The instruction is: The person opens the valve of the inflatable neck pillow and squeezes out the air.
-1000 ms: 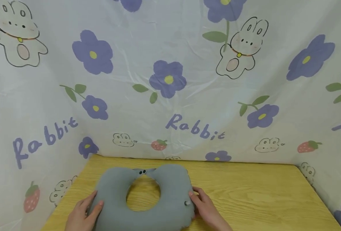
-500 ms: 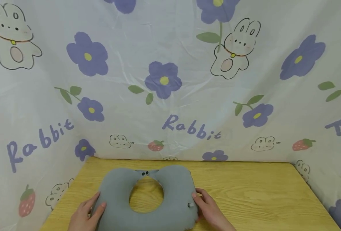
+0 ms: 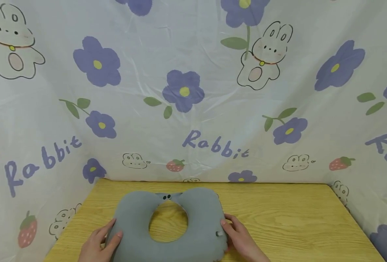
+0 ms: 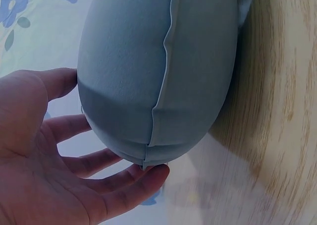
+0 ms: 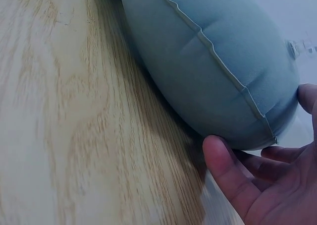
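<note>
A grey inflatable neck pillow (image 3: 132, 222), puffed full with a round hole in its middle, lies on the wooden table in the head view. Two dark snaps (image 3: 167, 197) join its ends at the far side. My left hand (image 3: 98, 243) grips its left side, thumb on top; the left wrist view shows the fingers spread around the seamed end (image 4: 124, 61). On the right side my right hand (image 3: 240, 238) holds the pillow near a small clear valve (image 3: 218, 233). In the right wrist view, fingertips (image 5: 218, 153) reach under the rounded edge.
The wood-grain table (image 3: 298, 218) extends to the right of the pillow. A white curtain (image 3: 209, 109) printed with purple flowers, rabbits and strawberries surrounds the table at the back and on both sides.
The pillow and both hands appear slightly farther right in the head view, while the background has shifted a little left. Both hands keep their hold on the pillow's sides.
</note>
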A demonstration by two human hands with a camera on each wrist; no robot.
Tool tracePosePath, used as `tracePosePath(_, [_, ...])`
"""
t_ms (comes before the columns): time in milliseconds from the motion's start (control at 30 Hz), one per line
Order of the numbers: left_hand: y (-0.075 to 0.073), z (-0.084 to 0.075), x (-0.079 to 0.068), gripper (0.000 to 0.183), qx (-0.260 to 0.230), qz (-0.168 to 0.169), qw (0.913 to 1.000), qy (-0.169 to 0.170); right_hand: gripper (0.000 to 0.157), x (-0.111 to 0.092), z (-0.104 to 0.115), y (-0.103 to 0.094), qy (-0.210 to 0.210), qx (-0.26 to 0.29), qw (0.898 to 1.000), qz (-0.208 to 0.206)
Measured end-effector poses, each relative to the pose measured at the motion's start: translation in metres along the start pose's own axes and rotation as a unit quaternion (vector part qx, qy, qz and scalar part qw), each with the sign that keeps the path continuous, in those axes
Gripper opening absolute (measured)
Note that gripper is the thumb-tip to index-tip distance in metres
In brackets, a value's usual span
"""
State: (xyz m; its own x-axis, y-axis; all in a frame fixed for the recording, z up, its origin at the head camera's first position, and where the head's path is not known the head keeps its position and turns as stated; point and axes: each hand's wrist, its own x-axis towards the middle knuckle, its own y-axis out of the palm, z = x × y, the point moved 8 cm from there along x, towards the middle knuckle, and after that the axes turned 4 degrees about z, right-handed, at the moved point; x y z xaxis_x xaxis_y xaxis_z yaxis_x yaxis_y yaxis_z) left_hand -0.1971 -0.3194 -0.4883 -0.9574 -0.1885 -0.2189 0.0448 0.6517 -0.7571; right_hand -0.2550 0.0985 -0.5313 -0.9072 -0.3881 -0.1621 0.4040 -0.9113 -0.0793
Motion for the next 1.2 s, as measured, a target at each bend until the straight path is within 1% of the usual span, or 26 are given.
tracePosePath(167, [0.002,-0.007,-0.001,0.079,-0.001,-0.002,1.0000,0.008,0.071,-0.003,-0.002,-0.006,0.000,-0.004,1.000,-0.008])
tracePosePath(400, [0.008,-0.016,0.000,0.074,0.005,-0.010,0.9996,0.028,0.070,-0.010,-0.003,-0.014,0.005,0.008,1.000,-0.017])
tracePosePath(600, [0.016,-0.019,0.000,0.075,0.000,-0.011,0.9995,0.030,0.069,-0.014,-0.007,-0.022,0.012,0.009,0.999,-0.033])
tracePosePath(733, [0.021,-0.023,0.001,0.075,-0.002,-0.010,0.9993,0.035,0.069,-0.016,-0.011,-0.026,0.022,0.014,0.999,-0.034])
tracePosePath(1000, [0.029,-0.041,-0.001,0.069,0.009,-0.022,0.9981,0.057,0.065,-0.024,-0.015,-0.041,0.024,-0.001,0.998,-0.057])
tracePosePath(1067, [0.031,-0.045,-0.001,0.068,0.011,-0.027,0.9979,0.058,0.066,-0.025,-0.016,-0.043,0.024,0.004,0.998,-0.055])
tracePosePath(1200, [0.034,-0.048,-0.001,0.070,0.009,-0.026,0.9984,0.050,0.068,-0.029,-0.016,-0.046,0.027,0.012,0.998,-0.052])
